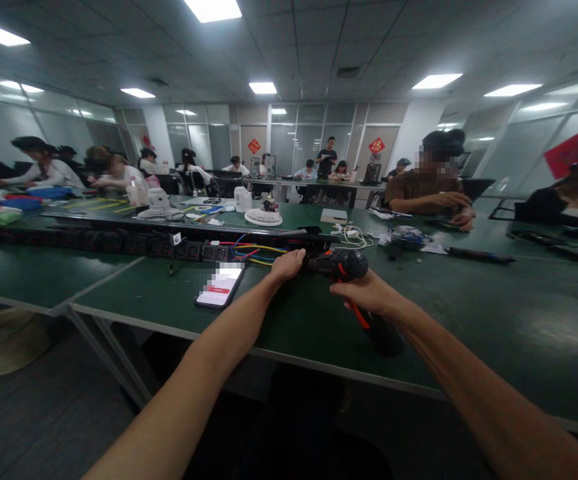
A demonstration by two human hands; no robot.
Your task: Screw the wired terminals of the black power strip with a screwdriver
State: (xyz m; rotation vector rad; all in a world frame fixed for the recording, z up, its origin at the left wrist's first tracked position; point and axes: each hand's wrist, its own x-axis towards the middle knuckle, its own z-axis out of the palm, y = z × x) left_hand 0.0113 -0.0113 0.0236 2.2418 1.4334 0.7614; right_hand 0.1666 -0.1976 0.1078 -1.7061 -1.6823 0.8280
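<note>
A black and orange power drill [341, 264] is gripped in my right hand [369, 292], its nose pointing left toward my left hand. My left hand [289, 264] is closed at the drill's front end, by the right end of a long black socket strip [159, 247]; what its fingers pinch is too small to make out. Blue, yellow and red wires [253, 252] run out of the strip's sockets just left of my left hand. The small parts at the drill's tip are hidden by my fingers.
A lit phone [220, 285] lies on the green table [289, 320] left of my hands. Beyond the strip are a white fan [263, 217], a white cable [353, 237] and a wire bundle [409, 235]. A co-worker [431, 177] sits across the table.
</note>
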